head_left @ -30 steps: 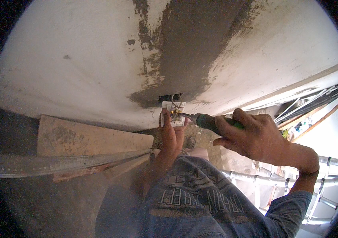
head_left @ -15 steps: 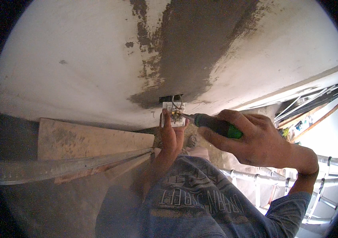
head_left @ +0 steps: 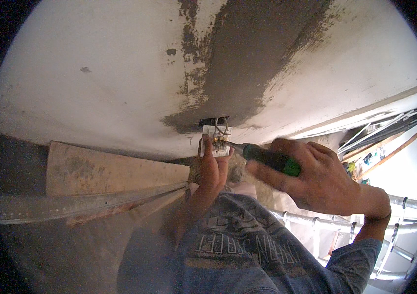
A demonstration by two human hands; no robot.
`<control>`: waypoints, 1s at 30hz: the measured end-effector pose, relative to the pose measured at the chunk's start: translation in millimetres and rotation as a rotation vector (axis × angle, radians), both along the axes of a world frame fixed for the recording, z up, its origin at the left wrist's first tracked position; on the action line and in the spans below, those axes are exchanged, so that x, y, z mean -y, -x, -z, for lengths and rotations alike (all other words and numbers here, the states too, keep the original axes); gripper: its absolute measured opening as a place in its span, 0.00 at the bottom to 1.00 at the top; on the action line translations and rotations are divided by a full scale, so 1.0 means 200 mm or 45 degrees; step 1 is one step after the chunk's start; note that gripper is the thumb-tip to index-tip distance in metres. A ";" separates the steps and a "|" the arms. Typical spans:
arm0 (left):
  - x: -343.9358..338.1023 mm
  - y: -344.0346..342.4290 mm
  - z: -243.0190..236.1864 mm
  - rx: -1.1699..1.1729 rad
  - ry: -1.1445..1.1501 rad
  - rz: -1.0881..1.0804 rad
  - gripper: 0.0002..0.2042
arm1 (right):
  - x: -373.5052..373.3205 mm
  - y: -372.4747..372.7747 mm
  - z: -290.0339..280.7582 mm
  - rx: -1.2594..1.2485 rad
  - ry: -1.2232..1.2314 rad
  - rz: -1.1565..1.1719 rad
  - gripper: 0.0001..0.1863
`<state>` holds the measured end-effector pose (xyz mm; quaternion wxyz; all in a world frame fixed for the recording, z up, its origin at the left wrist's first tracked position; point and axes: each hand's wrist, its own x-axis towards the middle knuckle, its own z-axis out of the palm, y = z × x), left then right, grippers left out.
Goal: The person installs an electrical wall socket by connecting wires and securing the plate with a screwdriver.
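My left hand (head_left: 213,169) grips a white electrical socket plate (head_left: 210,149), its back with brass terminals turned up toward me. Grey wires (head_left: 221,126) loop from the plate to a dark box opening (head_left: 207,121) in the wall. In my right hand (head_left: 318,179), fingers wrapped round its green and black handle, is a screwdriver (head_left: 269,159). Its shaft points left, and the tip meets the terminals on the back of the plate. The exact screw under the tip is too small to make out.
A white wall (head_left: 120,78) with a dark strip of plaster (head_left: 240,59) rises ahead. On the left a wooden board (head_left: 115,166) leans beside a long metal bar (head_left: 91,206). An aluminium ladder (head_left: 316,223) lies at right, with pipes and poles (head_left: 389,127) behind it.
The screwdriver and my right hand have shifted slightly, with the hand blurred a little. The tip stays at the terminals and my left hand keeps its hold on the plate.
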<state>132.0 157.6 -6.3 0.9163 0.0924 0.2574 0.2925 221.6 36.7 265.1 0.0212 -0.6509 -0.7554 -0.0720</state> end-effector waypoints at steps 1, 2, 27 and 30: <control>0.00 0.00 -0.01 -0.013 -0.015 -0.010 0.16 | 0.00 -0.01 0.01 -0.008 0.041 -0.078 0.28; 0.00 0.00 -0.03 -0.026 -0.029 -0.018 0.16 | 0.01 0.00 -0.01 -0.022 0.205 0.055 0.29; 0.00 0.00 -0.04 -0.071 0.077 0.006 0.16 | 0.00 0.00 0.03 -0.055 0.029 -0.059 0.27; 0.00 -0.01 0.02 0.058 -0.001 -0.006 0.16 | 0.03 0.03 0.03 -0.174 0.236 0.099 0.28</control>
